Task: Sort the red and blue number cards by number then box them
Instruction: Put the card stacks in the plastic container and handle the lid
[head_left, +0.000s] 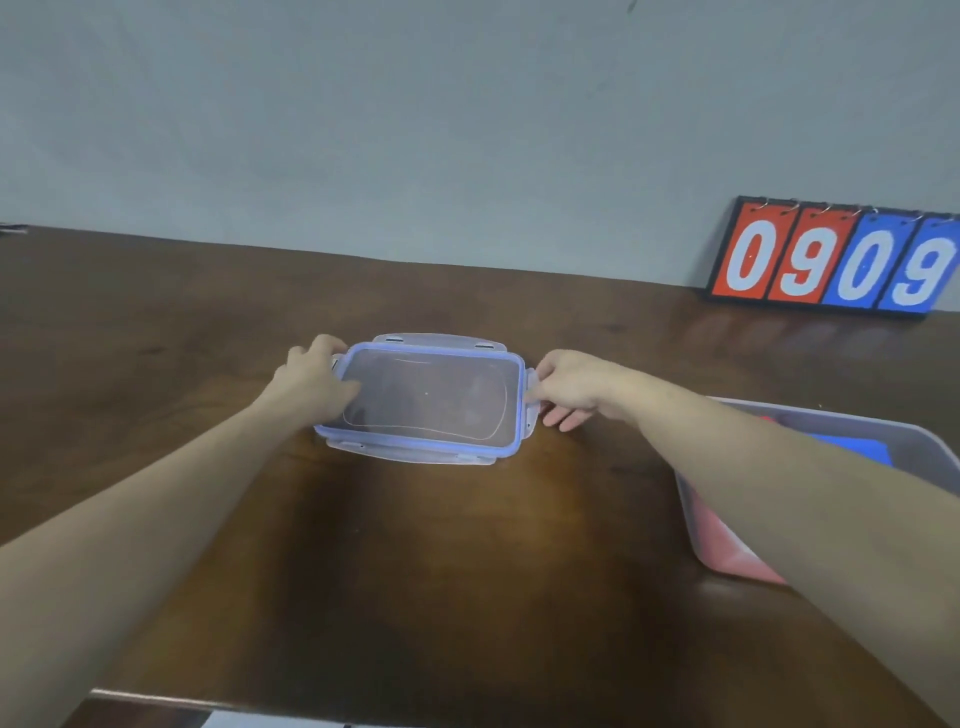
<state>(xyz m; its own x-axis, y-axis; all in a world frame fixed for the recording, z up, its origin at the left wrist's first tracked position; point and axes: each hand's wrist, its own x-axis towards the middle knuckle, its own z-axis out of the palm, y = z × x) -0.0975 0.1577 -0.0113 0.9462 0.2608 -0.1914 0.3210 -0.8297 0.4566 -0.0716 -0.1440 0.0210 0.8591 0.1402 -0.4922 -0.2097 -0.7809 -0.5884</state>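
Observation:
A clear plastic lid (431, 397) with a blue rim and side clips lies flat on the brown table. My left hand (317, 379) grips its left end, thumb on top. My right hand (566, 387) pinches the clip at its right end. To the right stands a clear box (930, 441) with red and blue cards (857, 452) inside, partly hidden by my right forearm. A flip scoreboard (831, 257) at the back right shows red 0 9 and blue 0 9.
The brown wooden table (415, 571) runs to a grey wall behind. Its front edge shows at the bottom left. The scoreboard leans at the wall by the right edge of view.

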